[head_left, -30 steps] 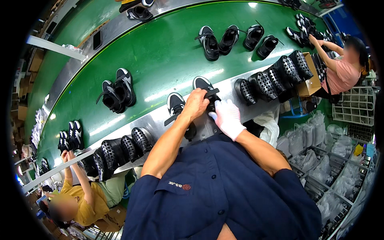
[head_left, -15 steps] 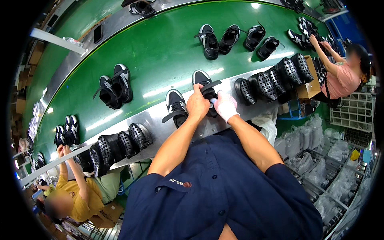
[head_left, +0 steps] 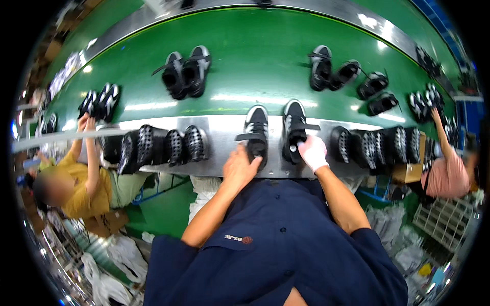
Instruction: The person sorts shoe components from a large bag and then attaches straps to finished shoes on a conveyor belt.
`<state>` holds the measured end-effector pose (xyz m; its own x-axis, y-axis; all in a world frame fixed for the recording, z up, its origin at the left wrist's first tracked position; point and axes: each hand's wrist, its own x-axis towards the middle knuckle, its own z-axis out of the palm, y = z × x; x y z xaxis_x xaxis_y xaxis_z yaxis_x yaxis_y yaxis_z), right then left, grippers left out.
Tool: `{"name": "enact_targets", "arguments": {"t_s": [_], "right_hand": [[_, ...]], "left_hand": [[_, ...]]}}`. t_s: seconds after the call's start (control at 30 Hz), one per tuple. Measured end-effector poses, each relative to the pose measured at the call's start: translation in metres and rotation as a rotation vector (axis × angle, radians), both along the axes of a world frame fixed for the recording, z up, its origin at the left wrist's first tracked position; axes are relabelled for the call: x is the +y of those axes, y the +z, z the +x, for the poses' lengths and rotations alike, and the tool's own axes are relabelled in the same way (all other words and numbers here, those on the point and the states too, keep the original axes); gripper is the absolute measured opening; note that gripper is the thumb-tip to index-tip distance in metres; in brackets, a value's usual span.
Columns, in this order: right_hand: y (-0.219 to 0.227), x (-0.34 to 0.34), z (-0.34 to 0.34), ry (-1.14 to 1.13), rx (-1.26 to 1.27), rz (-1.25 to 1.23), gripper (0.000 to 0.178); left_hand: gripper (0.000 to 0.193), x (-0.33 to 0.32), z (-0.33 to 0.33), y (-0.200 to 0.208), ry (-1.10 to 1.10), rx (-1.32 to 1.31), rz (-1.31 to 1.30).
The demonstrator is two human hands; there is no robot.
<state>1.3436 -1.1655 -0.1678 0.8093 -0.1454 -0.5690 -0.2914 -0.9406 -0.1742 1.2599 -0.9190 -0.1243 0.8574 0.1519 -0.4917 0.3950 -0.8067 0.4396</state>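
Observation:
Two black sneakers with pale toe caps and loose straps stand side by side on the metal ledge before me. My left hand (head_left: 241,166) is at the heel of the left sneaker (head_left: 256,127), thumb and fingers apart, the thumb at its back edge. My right hand (head_left: 313,153), in a white glove, is closed at the collar of the right sneaker (head_left: 294,122); its fingertips are partly hidden. A small white spot shows inside that shoe's opening, too small to name.
Black perforated shoe forms stand in rows left (head_left: 145,148) and right (head_left: 377,145) on the ledge (head_left: 224,132). More sneakers (head_left: 186,71) lie on the green belt (head_left: 255,61). Co-workers in yellow (head_left: 71,183) and pink (head_left: 446,176) handle shoes at either side.
My left hand has left the right sneaker and moved to the left sneaker's heel. My right hand stays by the right sneaker's collar. The whole view has turned.

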Motion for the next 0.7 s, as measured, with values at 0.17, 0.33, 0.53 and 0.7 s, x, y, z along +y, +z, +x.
{"name": "enact_targets", "arguments": {"t_s": [0.17, 0.33, 0.53, 0.7], "right_hand": [[0.000, 0.004, -0.021, 0.110, 0.013, 0.011, 0.050], [0.070, -0.010, -0.031, 0.372, 0.032, -0.022, 0.065], [0.117, 0.058, -0.035, 0.354, -0.013, 0.395, 0.048], [0.129, 0.095, -0.043, 0.312, -0.075, 0.550, 0.039]], "left_hand": [[0.052, -0.034, 0.006, -0.049, 0.098, -0.255, -0.269], [0.025, 0.052, -0.048, -0.006, 0.160, -0.711, 0.168], [0.051, 0.145, -0.064, 0.012, 0.518, -0.589, 0.705], [0.044, 0.142, -0.069, 0.056, 0.419, -0.703, 0.614]]}}
